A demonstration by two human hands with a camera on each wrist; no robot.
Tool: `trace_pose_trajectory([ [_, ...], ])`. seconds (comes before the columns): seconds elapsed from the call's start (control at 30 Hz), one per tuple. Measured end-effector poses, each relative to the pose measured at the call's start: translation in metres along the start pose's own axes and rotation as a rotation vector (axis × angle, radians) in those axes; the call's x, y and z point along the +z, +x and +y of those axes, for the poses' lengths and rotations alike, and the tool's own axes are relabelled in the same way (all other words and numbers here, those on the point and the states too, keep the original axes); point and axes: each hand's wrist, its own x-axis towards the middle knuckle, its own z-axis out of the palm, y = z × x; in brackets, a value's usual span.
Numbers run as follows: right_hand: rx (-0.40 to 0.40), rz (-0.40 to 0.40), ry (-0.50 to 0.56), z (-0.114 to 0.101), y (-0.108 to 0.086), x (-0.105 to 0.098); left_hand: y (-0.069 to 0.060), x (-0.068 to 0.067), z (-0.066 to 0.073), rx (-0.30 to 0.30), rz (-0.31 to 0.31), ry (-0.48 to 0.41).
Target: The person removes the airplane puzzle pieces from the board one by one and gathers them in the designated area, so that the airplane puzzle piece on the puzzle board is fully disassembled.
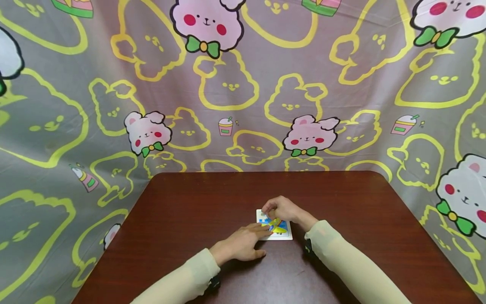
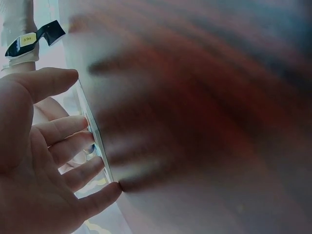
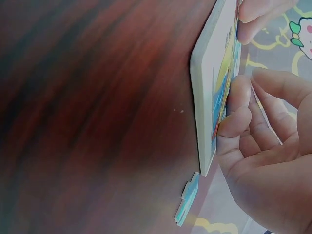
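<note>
A small white-framed jigsaw puzzle board (image 1: 282, 237) with a yellow aeroplane on blue lies flat on the table. My left hand (image 1: 244, 242) rests its spread fingers on the board's left side. In the left wrist view the straight fingers of the left hand (image 2: 53, 151) reach the board's edge (image 2: 95, 124). Over the board's far side bends my right hand (image 1: 284, 209), fingers curled. Close up, the curled right hand (image 3: 268, 141) touches the picture; whether a piece sits between its fingertips is hidden. A loose puzzle piece (image 3: 187, 200) lies on the table beyond one board corner.
The board lies on a dark red-brown wooden table (image 1: 197, 202) with rounded far corners. A grey curtain (image 1: 262, 93) with yellow outlines and cartoon rabbits hangs behind and beside it. A dark band (image 2: 36, 39) with a yellow label is worn on the right wrist.
</note>
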Motion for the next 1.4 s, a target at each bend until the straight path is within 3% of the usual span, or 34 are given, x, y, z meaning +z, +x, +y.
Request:
trace_pose_trajectory([
  [0.77,-0.015,-0.002,-0.05,0.002,0.002,-0.002,0.003,-0.001,0.001,-0.013,-0.014,0.012],
  [1.13,0.094,0.089,0.022,0.006,-0.006,-0.01,0.0,-0.003,0.005,-0.019,-0.01,0.0],
  [1.4,0.13,0.099,0.04,0.009,-0.01,-0.011,-0.001,-0.004,0.01,-0.019,-0.011,0.0],
])
